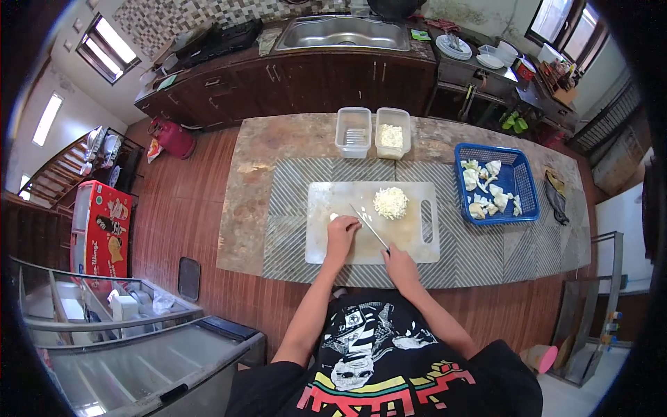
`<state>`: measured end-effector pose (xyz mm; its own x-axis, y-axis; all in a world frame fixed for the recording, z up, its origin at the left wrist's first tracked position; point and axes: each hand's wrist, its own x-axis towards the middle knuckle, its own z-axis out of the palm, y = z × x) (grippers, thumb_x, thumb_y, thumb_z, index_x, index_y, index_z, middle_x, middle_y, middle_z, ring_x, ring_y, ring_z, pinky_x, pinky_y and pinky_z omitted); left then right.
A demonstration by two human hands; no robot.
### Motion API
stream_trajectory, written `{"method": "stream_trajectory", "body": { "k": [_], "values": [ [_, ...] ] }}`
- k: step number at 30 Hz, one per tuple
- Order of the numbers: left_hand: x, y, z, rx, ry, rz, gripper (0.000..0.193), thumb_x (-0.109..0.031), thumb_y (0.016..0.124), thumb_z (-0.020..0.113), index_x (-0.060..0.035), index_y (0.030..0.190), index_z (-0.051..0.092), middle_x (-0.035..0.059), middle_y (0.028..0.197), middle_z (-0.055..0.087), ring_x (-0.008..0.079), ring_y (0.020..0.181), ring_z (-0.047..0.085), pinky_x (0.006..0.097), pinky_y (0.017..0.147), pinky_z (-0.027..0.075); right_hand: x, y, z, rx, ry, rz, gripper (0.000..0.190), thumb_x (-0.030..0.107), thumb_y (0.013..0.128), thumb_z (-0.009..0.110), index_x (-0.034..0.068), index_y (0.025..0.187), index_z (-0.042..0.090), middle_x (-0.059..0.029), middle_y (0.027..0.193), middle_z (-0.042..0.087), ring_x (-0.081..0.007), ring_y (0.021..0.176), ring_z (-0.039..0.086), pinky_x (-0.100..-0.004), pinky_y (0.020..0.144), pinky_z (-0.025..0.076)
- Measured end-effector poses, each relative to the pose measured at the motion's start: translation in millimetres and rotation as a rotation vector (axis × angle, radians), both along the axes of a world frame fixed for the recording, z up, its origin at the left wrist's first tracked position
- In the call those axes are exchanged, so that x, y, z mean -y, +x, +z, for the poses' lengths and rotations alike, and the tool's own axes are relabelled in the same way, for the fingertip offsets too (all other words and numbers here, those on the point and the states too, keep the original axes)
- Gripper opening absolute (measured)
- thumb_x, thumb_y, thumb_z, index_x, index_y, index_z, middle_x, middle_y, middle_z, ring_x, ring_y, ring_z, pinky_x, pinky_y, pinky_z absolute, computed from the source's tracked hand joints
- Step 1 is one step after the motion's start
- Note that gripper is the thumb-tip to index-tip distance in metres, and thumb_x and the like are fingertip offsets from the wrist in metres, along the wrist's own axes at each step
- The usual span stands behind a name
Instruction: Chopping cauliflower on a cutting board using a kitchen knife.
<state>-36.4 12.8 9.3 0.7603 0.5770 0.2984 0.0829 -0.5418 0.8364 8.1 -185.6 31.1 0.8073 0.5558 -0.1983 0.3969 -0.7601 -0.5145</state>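
My right hand (401, 267) grips a kitchen knife (371, 228) by its dark handle, its blade angled up and left across a white plastic cutting board (320, 247). My left hand (341, 234) is on the board left of the blade, fingers bent together around a small vegetable piece that they mostly hide. A white bit (334, 216) shows by its knuckles. Several small slivers (364, 211) lie beside the blade tip. Farther right on the board sits a round heap of finely chopped pale vegetable (391, 203).
Behind the board stand a clear plastic tub (354, 148) and another tub (393, 151) with chopped vegetable inside. A blue plastic basket (487, 221) at right holds cauliflower-like chunks (497, 197). A dark cloth-like item (556, 198) lies near the table's (255, 151) right end.
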Motion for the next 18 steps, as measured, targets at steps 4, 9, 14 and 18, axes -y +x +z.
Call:
{"method": "stream_trajectory", "body": {
  "k": [4,9,14,18],
  "values": [
    [4,0,2,-0.002,-0.023,0.017,0.014,0.002,0.075,0.077,0.0027,0.089,0.075,0.0166,0.084,0.072,0.0296,0.076,0.069,0.036,0.071,0.055,1,3,1,0.003,0.05,0.0,0.032,0.034,0.099,0.06,0.001,0.096,0.06,-0.0287,0.074,0.065,-0.0516,0.074,0.064,-0.0582,0.065,0.051],
    [4,-3,0,-0.015,0.005,0.04,0.013,0.002,0.076,0.076,0.0035,0.088,0.074,0.0169,0.083,0.071,0.0298,0.077,0.068,0.0358,0.072,0.054,19,-1,7,-0.078,0.048,0.03,0.033,0.035,0.098,0.06,0.001,0.097,0.06,-0.0309,0.075,0.065,-0.0517,0.076,0.065,-0.0587,0.065,0.052],
    [5,-1,3,-0.009,0.005,0.035,0.012,0.002,0.076,0.076,0.0035,0.088,0.074,0.0173,0.084,0.071,0.0301,0.078,0.068,0.0359,0.072,0.054,12,-3,11,-0.094,0.045,0.032,0.032,0.033,0.098,0.06,0.002,0.096,0.059,-0.0308,0.075,0.065,-0.0522,0.075,0.064,-0.0591,0.065,0.052],
    [5,0,3,-0.013,0.037,0.04,0.012,0.002,0.075,0.076,0.0026,0.088,0.075,0.0167,0.085,0.072,0.0304,0.078,0.069,0.0363,0.073,0.054,-8,4,5,-0.057,0.09,0.034,0.033,0.031,0.098,0.06,-0.001,0.094,0.06,-0.0314,0.075,0.064,-0.0531,0.074,0.063,-0.059,0.065,0.05]
  ]
}}
